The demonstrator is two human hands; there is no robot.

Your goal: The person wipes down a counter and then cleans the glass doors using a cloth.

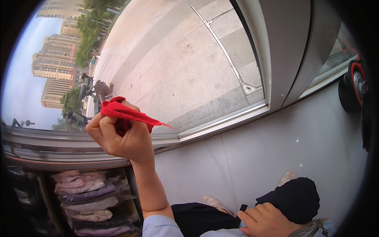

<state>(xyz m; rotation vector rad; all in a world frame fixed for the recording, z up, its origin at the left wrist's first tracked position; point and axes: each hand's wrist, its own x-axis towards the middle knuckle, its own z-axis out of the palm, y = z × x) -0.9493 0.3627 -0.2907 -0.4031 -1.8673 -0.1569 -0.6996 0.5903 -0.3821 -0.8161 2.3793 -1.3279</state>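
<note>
A crumpled red cloth (123, 114) is gripped in my raised left hand (127, 136), its frayed thin corner sticking out to the right. Behind that hand is a large glass pane in a silver metal frame (225, 120); whether the cloth touches the glass, I cannot tell. Low at the right, my right hand (263, 220) is palm down against my body, fingers curled, below the dark fabric over my leg (293, 201). A small black strap-like piece (243, 207) shows by its fingertips; whether the hand holds it is unclear.
Plastic-wrapped folded garments (88, 201) are stacked in a shelf at lower left. Pale floor tiles (195, 166) lie beneath my feet. A black and red wheeled object (355, 86) stands at the far right. Paving (189, 65) and a parked two-wheeler (94, 91) show through the glass.
</note>
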